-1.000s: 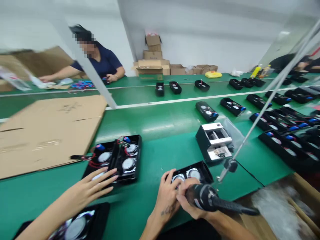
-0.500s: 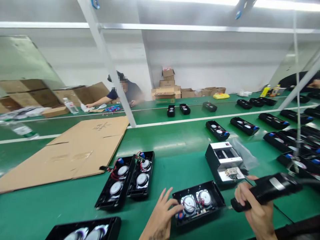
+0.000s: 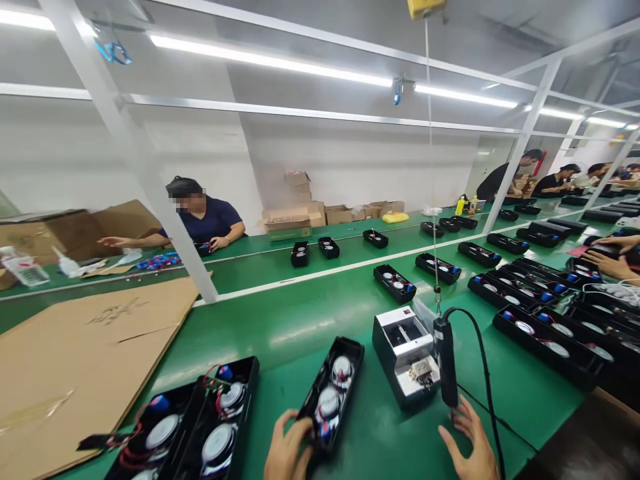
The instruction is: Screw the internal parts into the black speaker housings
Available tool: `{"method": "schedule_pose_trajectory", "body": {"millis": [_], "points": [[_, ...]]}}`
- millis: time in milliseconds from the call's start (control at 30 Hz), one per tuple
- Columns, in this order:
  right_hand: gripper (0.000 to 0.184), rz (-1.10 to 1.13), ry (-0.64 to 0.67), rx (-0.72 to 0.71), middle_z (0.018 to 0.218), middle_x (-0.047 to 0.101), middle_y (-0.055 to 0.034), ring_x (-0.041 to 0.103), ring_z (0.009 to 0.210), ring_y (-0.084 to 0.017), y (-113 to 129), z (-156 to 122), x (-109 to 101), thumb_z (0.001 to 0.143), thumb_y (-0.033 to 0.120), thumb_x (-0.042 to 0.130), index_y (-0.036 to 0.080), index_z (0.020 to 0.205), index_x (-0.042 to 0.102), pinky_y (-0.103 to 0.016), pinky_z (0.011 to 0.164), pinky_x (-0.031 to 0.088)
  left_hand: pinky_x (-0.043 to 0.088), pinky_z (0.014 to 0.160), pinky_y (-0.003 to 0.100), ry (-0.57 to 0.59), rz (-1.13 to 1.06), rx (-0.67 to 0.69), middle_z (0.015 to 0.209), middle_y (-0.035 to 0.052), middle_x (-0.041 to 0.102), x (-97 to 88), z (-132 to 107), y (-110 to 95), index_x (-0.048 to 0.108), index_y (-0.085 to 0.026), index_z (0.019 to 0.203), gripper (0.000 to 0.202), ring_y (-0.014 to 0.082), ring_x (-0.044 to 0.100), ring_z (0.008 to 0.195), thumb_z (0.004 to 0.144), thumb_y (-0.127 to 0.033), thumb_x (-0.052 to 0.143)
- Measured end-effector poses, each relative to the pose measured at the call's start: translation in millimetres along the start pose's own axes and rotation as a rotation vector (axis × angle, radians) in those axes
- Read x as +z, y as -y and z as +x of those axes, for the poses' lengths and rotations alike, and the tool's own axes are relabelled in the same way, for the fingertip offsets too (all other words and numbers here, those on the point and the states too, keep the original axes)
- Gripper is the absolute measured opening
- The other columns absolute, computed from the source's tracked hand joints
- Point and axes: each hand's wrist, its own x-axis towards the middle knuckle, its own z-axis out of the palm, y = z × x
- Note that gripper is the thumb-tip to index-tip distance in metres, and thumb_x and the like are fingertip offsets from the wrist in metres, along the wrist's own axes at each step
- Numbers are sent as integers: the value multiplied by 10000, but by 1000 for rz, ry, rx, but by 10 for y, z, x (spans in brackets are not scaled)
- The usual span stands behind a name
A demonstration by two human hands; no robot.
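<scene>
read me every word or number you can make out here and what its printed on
Cardboard sheet: dark marks, too blurred to read.
Clear packet: red print, too small to read.
White-and-black bench machine: small mark on top, too small to read.
Electric screwdriver: nothing legible.
Nothing here can be quoted.

matt black plastic tray (image 3: 351, 363), glossy green bench (image 3: 300, 373), rough cardboard (image 3: 85, 353)

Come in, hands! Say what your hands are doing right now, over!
Left hand gripping black speaker housing. Right hand open, just below hanging electric screwdriver. Cable running down beside right hand.
</scene>
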Motion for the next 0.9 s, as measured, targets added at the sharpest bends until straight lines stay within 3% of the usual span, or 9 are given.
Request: {"method": "schedule_pose_trajectory", "body": {"millis": [67, 200, 333, 400, 500, 600, 700, 800, 900], "points": [[778, -43, 4, -58, 1285, 797, -147, 835, 1054, -381, -37, -22, 48, 852, 632, 781, 243, 1497, 585, -512, 934, 710, 670, 773, 362, -8, -41, -91, 1093, 59, 757, 232, 597, -112, 766, -268, 1030, 280, 286, 744, 1189, 884, -123, 576], [723, -122, 46, -75, 1318, 800, -132, 833, 1084, -391, -95, -11, 80, 891, 648, 718, 267, 1497, 614, -548, 989, 695, 659, 912, 434, -28, -71, -99, 1175, 76, 745, 804, 1702, -163, 734, -184, 1154, 178, 237, 745, 1070, 1020, -288, 682], [696, -137, 44, -98, 1312, 805, -126, 830, 1090, -400, -183, -17, 69, 891, 655, 713, 270, 1467, 645, -565, 998, 690, 626, 1035, 504, -73, -93, -87, 1365, 111, 705, 952, 2070, -155, 672, -187, 1354, 378, 262, 715, 1211, 1059, -424, 686], [699, -147, 33, -117, 1290, 808, -128, 834, 1054, -393, -190, -27, 56, 888, 658, 723, 262, 1459, 646, -545, 934, 710, 612, 1080, 502, -82, -87, -78, 1385, 120, 701, 762, 1891, -159, 661, -207, 1391, 357, 266, 711, 1258, 1086, -381, 598], [694, -172, -13, -158, 1325, 779, -151, 826, 1022, -386, -125, -44, 14, 906, 688, 706, 253, 1442, 641, -537, 873, 713, 617, 1081, 501, -77, -50, -81, 1402, 109, 703, 230, 1276, -69, 627, -260, 1465, 417, 272, 721, 1264, 1080, -401, 556], [663, -189, -135, -224, 1307, 748, -195, 801, 965, -394, -18, -85, -35, 917, 758, 670, 225, 1311, 681, -571, 837, 694, 618, 1076, 537, -110, 110, -53, 1375, 104, 709, -416, 497, 257, 657, -294, 1444, 438, 312, 718, 1255, 1037, -448, 607], [578, -168, -233, -313, 1076, 752, -182, 761, 815, -370, 93, -231, -4, 894, 763, 719, 223, 1100, 697, -580, 764, 677, 595, 1095, 577, -80, 378, 49, 1335, 100, 729, -976, -129, 710, 662, -310, 1455, 529, 368, 685, 1280, 939, -420, 707], [411, -61, -73, -340, 996, 754, -130, 757, 773, -329, 246, -542, 202, 942, 617, 752, 253, 1120, 685, -524, 745, 688, 550, 1136, 597, 5, 509, 71, 1172, 47, 786, -1275, -398, 934, 655, -338, 1480, 583, 350, 711, 1213, 916, -203, 598], [458, -4, 265, -320, 1250, 761, -134, 805, 971, -340, 460, -950, 561, 982, 479, 730, 304, 1395, 640, -503, 864, 710, 585, 1102, 500, 43, 464, 46, 1008, 7, 795, -1201, -344, 726, 674, -324, 1452, 614, 260, 754, 988, 906, -88, 521]]}}
